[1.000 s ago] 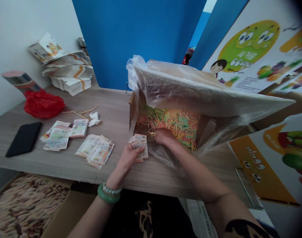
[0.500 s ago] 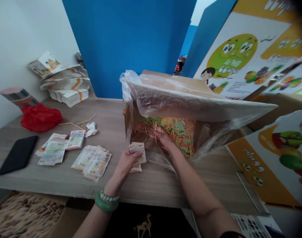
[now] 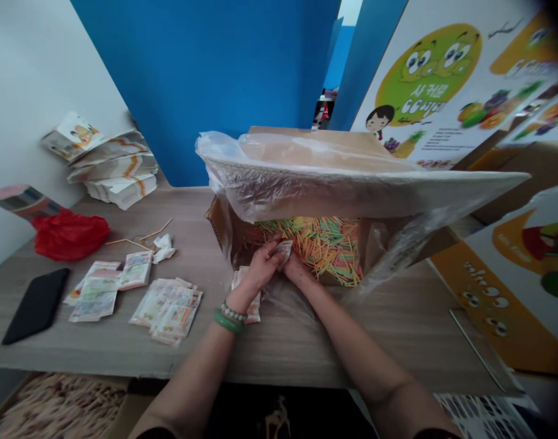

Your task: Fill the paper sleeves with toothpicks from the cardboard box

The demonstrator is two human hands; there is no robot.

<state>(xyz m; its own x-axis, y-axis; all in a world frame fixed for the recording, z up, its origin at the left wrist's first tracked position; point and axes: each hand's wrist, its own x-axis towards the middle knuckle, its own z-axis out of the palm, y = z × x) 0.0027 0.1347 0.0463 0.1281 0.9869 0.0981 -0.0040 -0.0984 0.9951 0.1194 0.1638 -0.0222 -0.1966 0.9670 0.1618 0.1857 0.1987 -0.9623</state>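
My left hand (image 3: 261, 268), with a green bangle and a beaded bracelet at the wrist, grips a small printed packet (image 3: 284, 250) over the near edge of an open cardboard box (image 3: 217, 219). Right beside it, my right hand (image 3: 297, 268) is closed at the packet. Its fingertips are mostly hidden, and what they hold cannot be made out. Inside the box lies a heap of thin candy-coloured sticks (image 3: 331, 247) in orange, yellow, green and pink. Under my left wrist, more printed packets (image 3: 253, 311) lie partly covered on the table.
Two piles of packets (image 3: 169, 308) lie on the table (image 3: 123, 347) to the left, near a black tablet (image 3: 36, 305), a crumpled tissue (image 3: 163, 248) and a red plastic bag (image 3: 71, 235). Clear plastic lining (image 3: 388, 274) hangs over the box. Printed cartons (image 3: 493, 305) stand at right.
My left hand has lifted a packet from the table, moving up and right to the box edge. My right hand has drawn back slightly from the sticks to meet it. The view has shifted.
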